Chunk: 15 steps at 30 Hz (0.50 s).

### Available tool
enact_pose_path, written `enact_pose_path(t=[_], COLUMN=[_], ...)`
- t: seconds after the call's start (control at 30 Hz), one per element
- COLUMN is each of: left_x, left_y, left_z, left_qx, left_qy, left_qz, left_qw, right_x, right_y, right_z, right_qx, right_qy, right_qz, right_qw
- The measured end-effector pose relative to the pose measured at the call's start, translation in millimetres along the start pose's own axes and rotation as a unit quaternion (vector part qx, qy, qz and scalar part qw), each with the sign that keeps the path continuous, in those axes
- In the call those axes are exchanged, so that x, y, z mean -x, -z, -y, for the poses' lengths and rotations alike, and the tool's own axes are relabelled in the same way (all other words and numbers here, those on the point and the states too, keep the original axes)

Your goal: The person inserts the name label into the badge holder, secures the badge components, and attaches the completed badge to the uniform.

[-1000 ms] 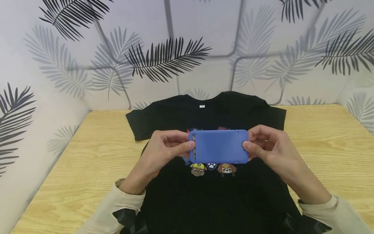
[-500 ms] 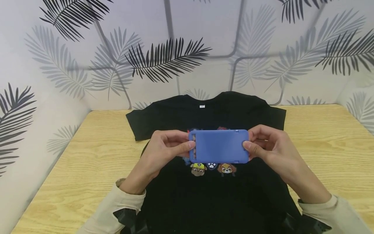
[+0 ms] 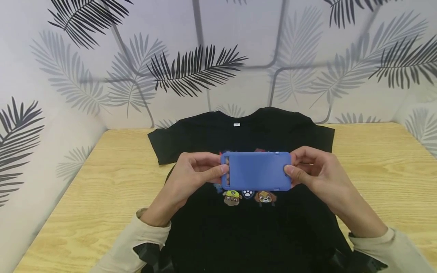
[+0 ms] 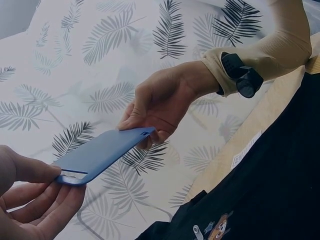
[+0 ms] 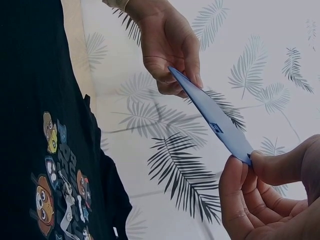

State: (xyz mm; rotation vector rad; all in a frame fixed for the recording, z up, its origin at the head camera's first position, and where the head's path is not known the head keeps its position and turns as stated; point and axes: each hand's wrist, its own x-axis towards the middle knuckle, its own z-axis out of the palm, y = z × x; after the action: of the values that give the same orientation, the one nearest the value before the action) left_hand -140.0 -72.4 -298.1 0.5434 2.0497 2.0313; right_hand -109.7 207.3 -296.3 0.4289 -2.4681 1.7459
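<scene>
Between the two hands, above a black T-shirt (image 3: 252,231), is a thin blue plastic panel (image 3: 256,170) with rounded corners. It has a narrow slot near its left end and small notches along its edges; its exact kind is unclear. The left hand (image 3: 192,174) pinches the slotted end, thumb on the near face and fingers behind. At the opposite end, the right hand (image 3: 315,172) pinches it in the same way. In the right wrist view the panel (image 5: 210,117) is seen almost edge-on, apart from the shirt. Part of the shirt's cartoon dog print (image 3: 232,198) is hidden behind the panel.
The T-shirt lies spread on a light wood-grain table (image 3: 112,182), collar toward the back. A pale wall (image 3: 239,30) with a leaf pattern stands behind the table and along its left side. Black devices (image 3: 150,254) are strapped at the sleeve cuffs.
</scene>
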Motion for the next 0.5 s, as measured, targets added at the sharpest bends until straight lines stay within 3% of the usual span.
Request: enact_pose_path(t=[0.5], left_x=[0.8], left_y=[-0.8], left_z=[1.6], left_qx=[0.005], left_qy=[0.006], left_qz=[-0.005], left_qw=[1.0], right_x=[1.3], right_y=[-0.2], right_z=[-3.2], right_qx=[-0.004], right_qy=[0.001], right_qz=[0.001], right_qw=[1.0])
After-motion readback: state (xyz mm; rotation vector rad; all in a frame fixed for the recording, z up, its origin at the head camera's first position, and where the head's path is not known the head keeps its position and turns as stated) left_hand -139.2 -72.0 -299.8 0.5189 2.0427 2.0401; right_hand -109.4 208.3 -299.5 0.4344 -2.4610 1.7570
